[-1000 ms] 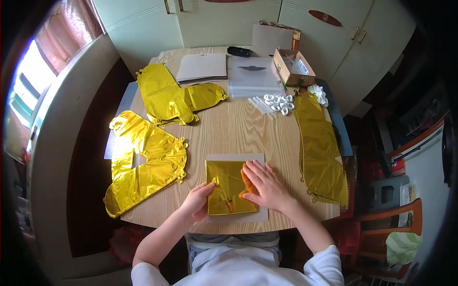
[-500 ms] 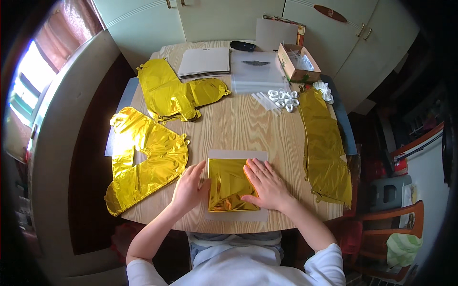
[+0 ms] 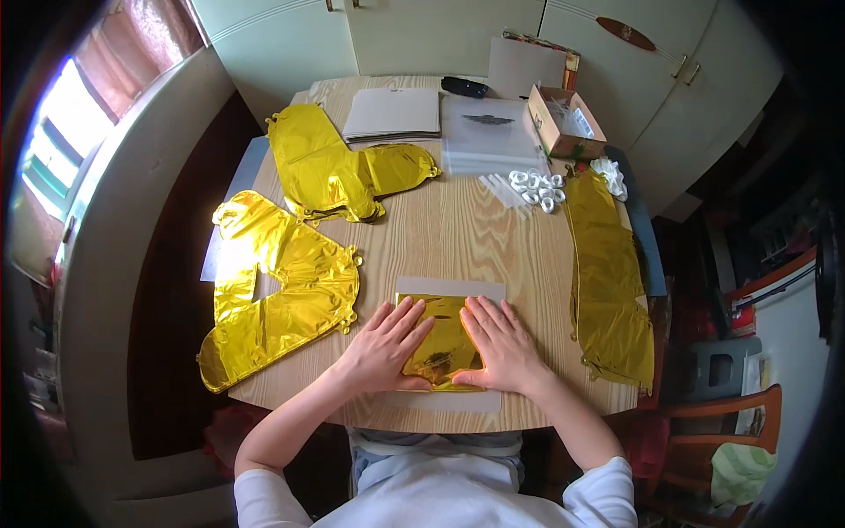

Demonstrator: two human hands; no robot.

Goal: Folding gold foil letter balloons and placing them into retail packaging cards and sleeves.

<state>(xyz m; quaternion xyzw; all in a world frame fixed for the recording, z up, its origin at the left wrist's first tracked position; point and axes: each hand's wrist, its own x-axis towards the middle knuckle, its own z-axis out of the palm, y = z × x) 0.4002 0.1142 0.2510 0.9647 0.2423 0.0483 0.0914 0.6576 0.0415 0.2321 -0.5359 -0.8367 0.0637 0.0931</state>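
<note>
A folded gold foil balloon [image 3: 447, 339] lies flat on a pale grey card [image 3: 453, 402] at the near edge of the table. My left hand [image 3: 385, 346] rests flat over its left side, fingers stretched out. On its right side my right hand [image 3: 503, 343] presses with spread fingers and the thumb pointing inward. Both palms face down, the thumbs near the foil's lower edge. Left of my hands lie more flat gold foil balloons, a curved one [image 3: 304, 286] and a bent one [image 3: 330, 167]. At the right lies a long gold foil stack [image 3: 607, 282].
At the back stand a stack of grey cards [image 3: 393, 113], clear plastic bags [image 3: 488, 141], a black pouch [image 3: 464, 86] and an open cardboard box [image 3: 563, 123]. White ribbon rolls [image 3: 539, 189] and clear straws [image 3: 503, 192] lie before them. A wooden chair [image 3: 766, 422] stands at right.
My left hand has moved right, from beside the folded foil onto its left side. My right hand stays on the right side. The whole view has shifted slightly.
</note>
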